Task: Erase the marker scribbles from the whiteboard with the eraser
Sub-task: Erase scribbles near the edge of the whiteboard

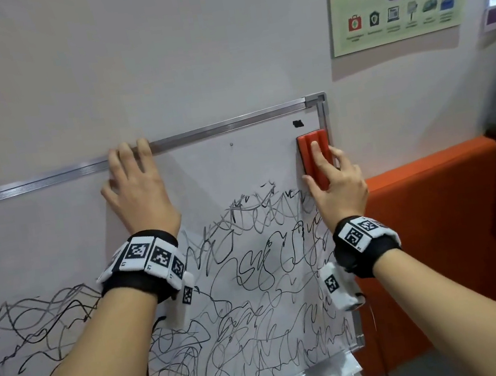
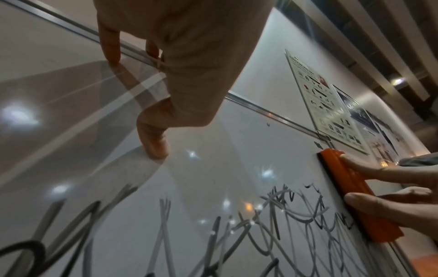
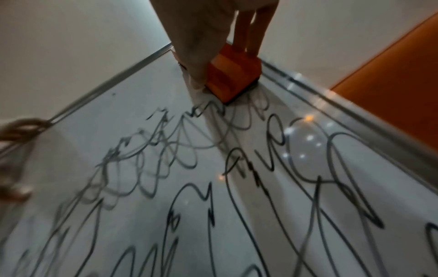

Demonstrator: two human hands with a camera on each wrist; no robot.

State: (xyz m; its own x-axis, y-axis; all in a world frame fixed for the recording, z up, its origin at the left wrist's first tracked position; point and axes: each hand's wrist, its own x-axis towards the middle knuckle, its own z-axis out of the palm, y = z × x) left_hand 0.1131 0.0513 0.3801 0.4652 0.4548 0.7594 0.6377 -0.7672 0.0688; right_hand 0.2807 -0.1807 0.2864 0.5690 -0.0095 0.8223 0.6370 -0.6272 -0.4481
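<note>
I see the whiteboard (image 1: 237,170) mounted on the wall, its lower part covered with black marker scribbles (image 1: 254,283), its upper band bare. My left hand (image 1: 135,188) lies flat on the board, fingers spread, fingertips at the top frame. My right hand (image 1: 334,181) grips the orange eraser (image 1: 314,158), pressing it to the board at the upper right corner, just above the scribbles.

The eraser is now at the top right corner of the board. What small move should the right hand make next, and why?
Probably slide the eraser straight down: the right hand holds it against the whiteboard just above the scribbles, while the left hand steadies the board.
</note>
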